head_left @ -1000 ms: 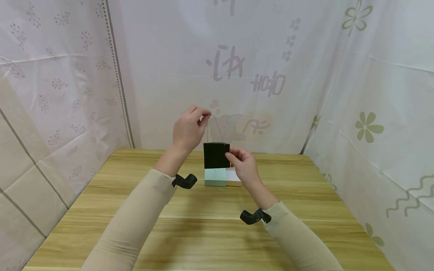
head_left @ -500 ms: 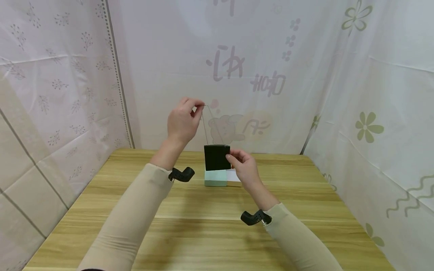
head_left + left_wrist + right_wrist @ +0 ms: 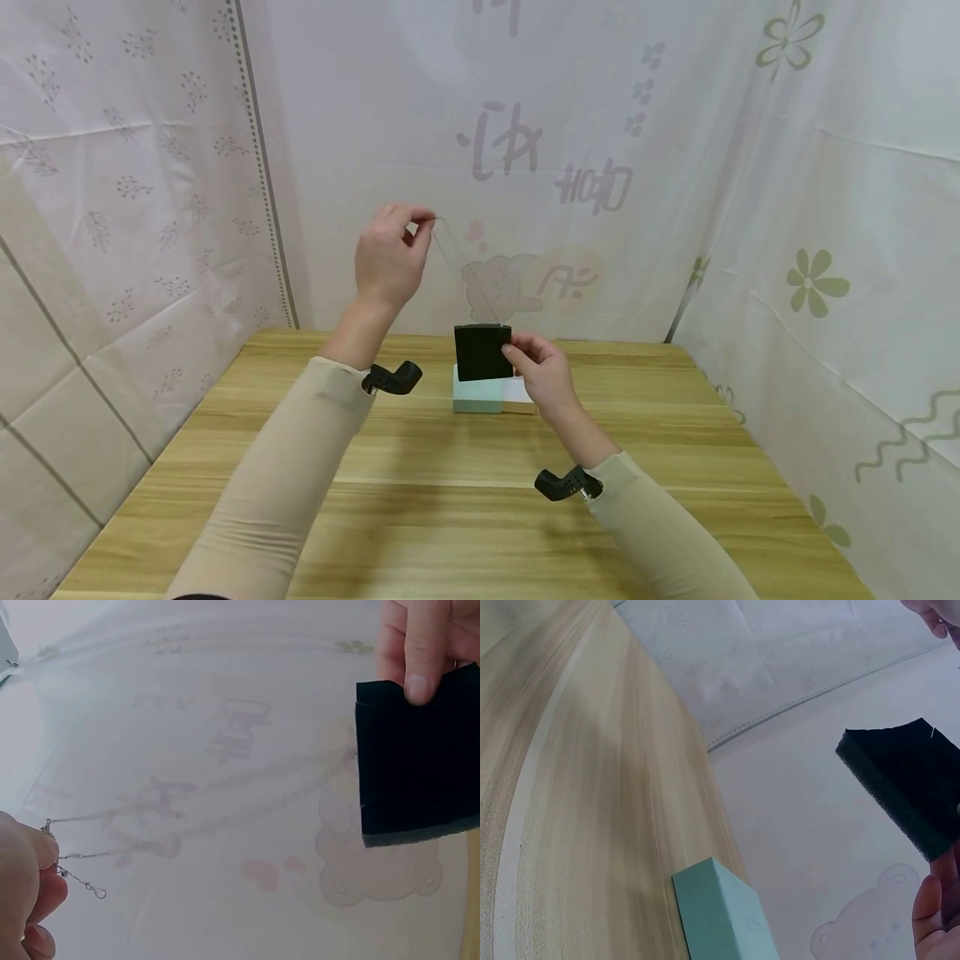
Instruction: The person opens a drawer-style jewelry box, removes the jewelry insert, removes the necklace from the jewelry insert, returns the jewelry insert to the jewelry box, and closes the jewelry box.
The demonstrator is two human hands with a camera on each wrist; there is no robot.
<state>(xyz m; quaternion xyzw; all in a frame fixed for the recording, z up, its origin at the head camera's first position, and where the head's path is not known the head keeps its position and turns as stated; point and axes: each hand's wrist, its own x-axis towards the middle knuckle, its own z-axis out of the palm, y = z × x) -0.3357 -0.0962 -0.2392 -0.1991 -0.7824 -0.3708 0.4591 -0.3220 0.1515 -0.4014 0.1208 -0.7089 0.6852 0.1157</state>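
Observation:
My left hand (image 3: pixel 393 250) is raised at centre-left and pinches the clasp end of a thin silver necklace (image 3: pixel 80 856) between thumb and finger. A short tail with a small ring dangles below those fingertips in the left wrist view. The chain runs slanting down to a square black foam pad (image 3: pixel 483 353), reaching it at its upper edge. My right hand (image 3: pixel 546 375) pinches the pad by its right side, thumb in front. The pad hangs upright above the table, and its thick, rough edge shows in the right wrist view. Whatever is on its far side is hidden.
Behind and below the pad, a mint-green box (image 3: pixel 477 403) stands on the wooden table (image 3: pixel 450 517). Next to it is a white open box part (image 3: pixel 520 392) with an orange-brown front edge. Patterned curtains (image 3: pixel 360 125) enclose the back and sides.
My left hand has moved up and to the left, drawing the chain out longer and more slanted. The pad and right hand have sunk very slightly.

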